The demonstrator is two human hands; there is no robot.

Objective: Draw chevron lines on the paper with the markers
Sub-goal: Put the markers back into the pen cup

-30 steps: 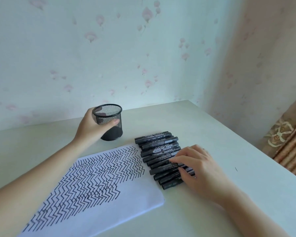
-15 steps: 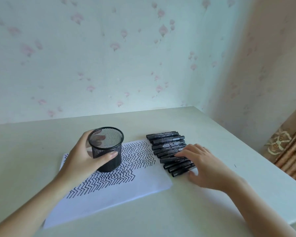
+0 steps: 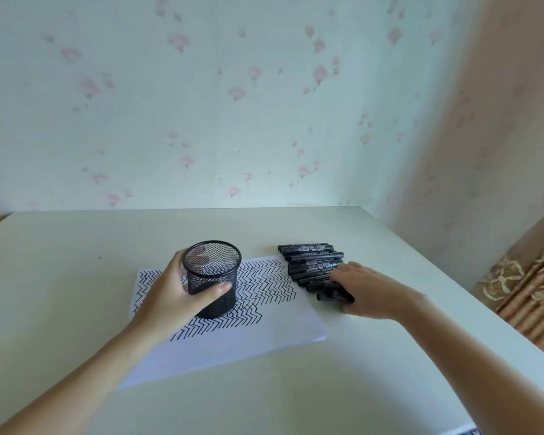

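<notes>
A white sheet of paper [image 3: 264, 334], much of it covered in rows of black chevron lines, lies flat on the pale cream table [image 3: 76, 262]. Standing upright on the paper's patterned part is a black round wire-mesh pen cup [image 3: 212, 279]; the left hand [image 3: 173, 298] wraps around it, thumb across the near side and fingers showing through the mesh behind. Just beside the paper's far right edge lies a tight row of black capped markers [image 3: 311, 265], side by side on the table. The right hand [image 3: 371, 293] rests on the nearer end of that row, fingers curled down over the closest markers, the thumb tucked under the nearest one, gripping them.
</notes>
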